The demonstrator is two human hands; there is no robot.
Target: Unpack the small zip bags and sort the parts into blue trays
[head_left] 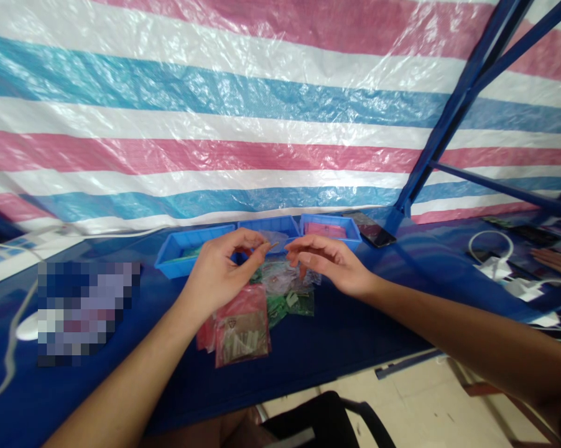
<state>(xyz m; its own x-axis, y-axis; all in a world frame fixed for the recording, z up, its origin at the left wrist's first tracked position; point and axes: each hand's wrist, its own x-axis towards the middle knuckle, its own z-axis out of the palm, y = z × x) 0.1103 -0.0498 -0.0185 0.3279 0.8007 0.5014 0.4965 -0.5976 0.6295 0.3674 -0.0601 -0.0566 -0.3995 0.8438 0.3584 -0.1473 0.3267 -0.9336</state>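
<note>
My left hand (pixel 227 267) is closed in a pinch, thumb against fingers, on a small clear plastic bag (pixel 275 237) that sticks out past the fingertips. Facing it, my right hand (pixel 331 260) has loosely curved fingers, with the thumb apart and nothing visible in its grasp. Beneath both hands lies a heap of clear plastic bags (pixel 280 277). Nearer to me are green pieces in clear bags (pixel 287 305) and a stack of pink bags (pixel 242 333), the top one with pale strips inside.
Three blue bins stand behind my hands: a left bin (pixel 171 264), a middle bin (pixel 267 225) and a right bin (pixel 355 233) holding pink bags. A dark phone-like slab (pixel 374 229) lies beside them. White cables (pixel 490 239) and another person's hand (pixel 553 260) are at right.
</note>
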